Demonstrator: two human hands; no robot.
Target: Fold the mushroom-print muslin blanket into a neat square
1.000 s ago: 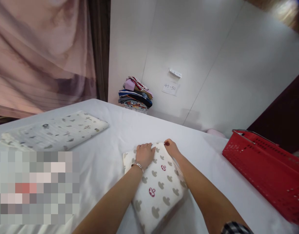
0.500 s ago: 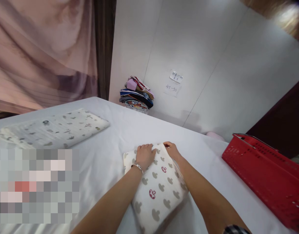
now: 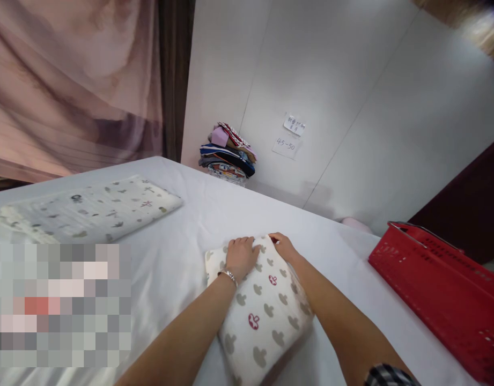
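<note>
A folded white cloth (image 3: 266, 311) with grey mushroom-like shapes and a few red figures lies on the white-covered table (image 3: 166, 300) in front of me. My left hand (image 3: 242, 257), a silver bracelet at its wrist, rests flat on top of the cloth near its far edge, fingers stretched out. At the far right corner, my right hand (image 3: 285, 247) has its fingers curled and pinched on the cloth's edge. The tips of the right fingers are partly hidden.
Another folded white cloth (image 3: 105, 209) with a small print lies at the left. A stack of folded fabrics (image 3: 227, 153) stands behind the table by the wall with paper labels (image 3: 286, 145). A red plastic basket (image 3: 440, 289) is on the right. Blurred blocks cover the lower left.
Hands and cloth hold nearly the same position. The view has shifted very slightly.
</note>
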